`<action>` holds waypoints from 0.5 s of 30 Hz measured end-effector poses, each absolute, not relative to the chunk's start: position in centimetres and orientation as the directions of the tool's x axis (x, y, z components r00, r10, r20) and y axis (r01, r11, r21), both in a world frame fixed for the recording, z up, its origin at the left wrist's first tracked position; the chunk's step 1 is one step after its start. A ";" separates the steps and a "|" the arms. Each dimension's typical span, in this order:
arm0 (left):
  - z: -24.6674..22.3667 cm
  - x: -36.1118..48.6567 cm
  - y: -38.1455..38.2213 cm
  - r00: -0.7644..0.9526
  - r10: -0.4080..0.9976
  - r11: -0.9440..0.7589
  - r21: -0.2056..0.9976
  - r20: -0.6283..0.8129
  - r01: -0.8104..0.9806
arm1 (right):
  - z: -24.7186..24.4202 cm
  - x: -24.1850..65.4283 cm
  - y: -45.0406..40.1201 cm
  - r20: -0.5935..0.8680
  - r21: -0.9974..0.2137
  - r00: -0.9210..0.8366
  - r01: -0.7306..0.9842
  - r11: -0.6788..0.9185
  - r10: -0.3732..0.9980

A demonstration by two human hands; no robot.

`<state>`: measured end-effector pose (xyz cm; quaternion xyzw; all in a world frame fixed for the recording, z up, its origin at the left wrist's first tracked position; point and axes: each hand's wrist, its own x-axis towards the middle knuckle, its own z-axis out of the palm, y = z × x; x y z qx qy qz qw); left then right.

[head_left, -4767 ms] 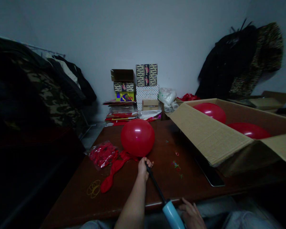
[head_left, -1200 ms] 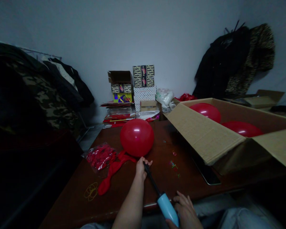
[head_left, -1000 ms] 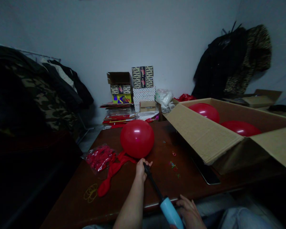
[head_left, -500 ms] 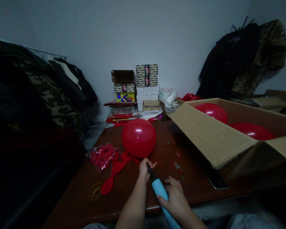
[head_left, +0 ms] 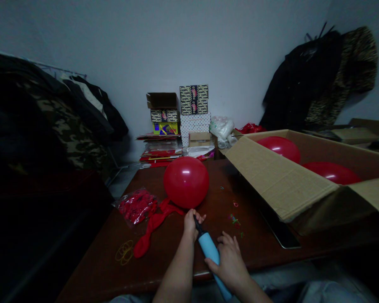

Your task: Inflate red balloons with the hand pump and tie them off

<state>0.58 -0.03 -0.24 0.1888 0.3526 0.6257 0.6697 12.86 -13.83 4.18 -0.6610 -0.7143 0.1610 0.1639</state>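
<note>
A round, inflated red balloon (head_left: 186, 182) stands over the dark wooden table, its neck pointing toward me. My left hand (head_left: 191, 222) is closed around that neck at the black nozzle of a light blue balloon pump (head_left: 209, 249); the neck itself is hidden by the fingers. The pump slants down toward my lap. My right hand (head_left: 230, 260) lies along its right side, thumb against the blue barrel and fingers stretched out apart. Left of the hands, a limp red balloon (head_left: 150, 231) lies on the tabletop.
An open cardboard box (head_left: 281, 176) on the right holds red balloons (head_left: 331, 172). Beneath its flap is a phone (head_left: 281, 231). Small rubber bands (head_left: 234, 219), yellow bands (head_left: 124, 252) and a plastic bag of red balloons (head_left: 138, 205) lie about. Stacked boxes (head_left: 194, 113) stand behind.
The inflated balloon has shifted slightly right. The pump's barrel and my right hand have moved a little to the left. My left hand keeps its hold on the neck.
</note>
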 end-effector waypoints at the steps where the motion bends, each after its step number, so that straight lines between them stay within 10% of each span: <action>1: -0.2 0.6 -0.1 -0.034 0.971 0.145 0.695 -0.237 -0.704 | 4.2 13.0 -14.2 0.017 -0.446 -0.079 0.891 0.079 0.997; 15: -0.3 0.5 -0.1 -0.027 0.974 0.133 0.670 -0.224 -0.731 | -1.6 20.1 -21.2 -0.145 -0.474 -0.185 0.875 0.095 0.972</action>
